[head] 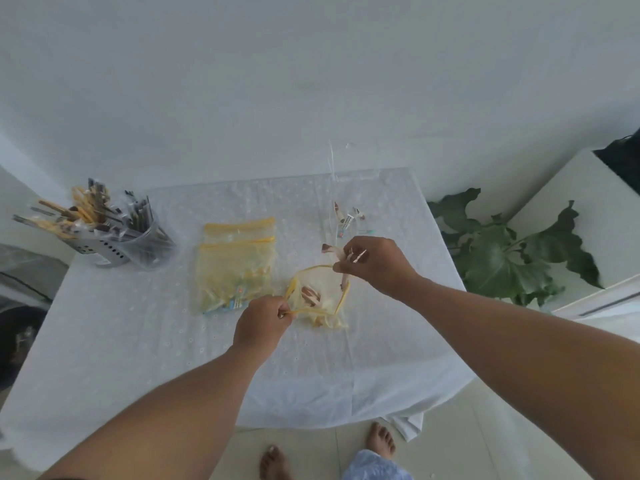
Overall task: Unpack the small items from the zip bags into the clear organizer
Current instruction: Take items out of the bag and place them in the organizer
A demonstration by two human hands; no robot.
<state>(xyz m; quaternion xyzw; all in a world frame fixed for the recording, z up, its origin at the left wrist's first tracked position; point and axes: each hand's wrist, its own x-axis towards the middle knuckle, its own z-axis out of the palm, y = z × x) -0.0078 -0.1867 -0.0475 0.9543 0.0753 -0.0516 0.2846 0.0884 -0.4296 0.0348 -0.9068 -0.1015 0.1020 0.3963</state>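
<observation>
At the far left of the tabletop (114, 341) stand two holders (131, 249), one perforated grey and one clear, crammed with wrapped sticks. Right of them two yellow zip bags (235, 268) lie flat, overlapping, the nearer one filled with small items. The left hand (261, 325) is closed, its fingers (284, 311) pinching the near-left rim of the open bag (320, 301), which is lifted off the cloth between both hands. A few items lie inside it. The right hand (374, 263) grips the far rim and also clasps several small wrapped items (341, 253) against it. Beyond that hand, the clear organizer (334, 188) stands, with a few items (348, 218) in it. A plant (509, 251) sits right of the tabletop.
</observation>
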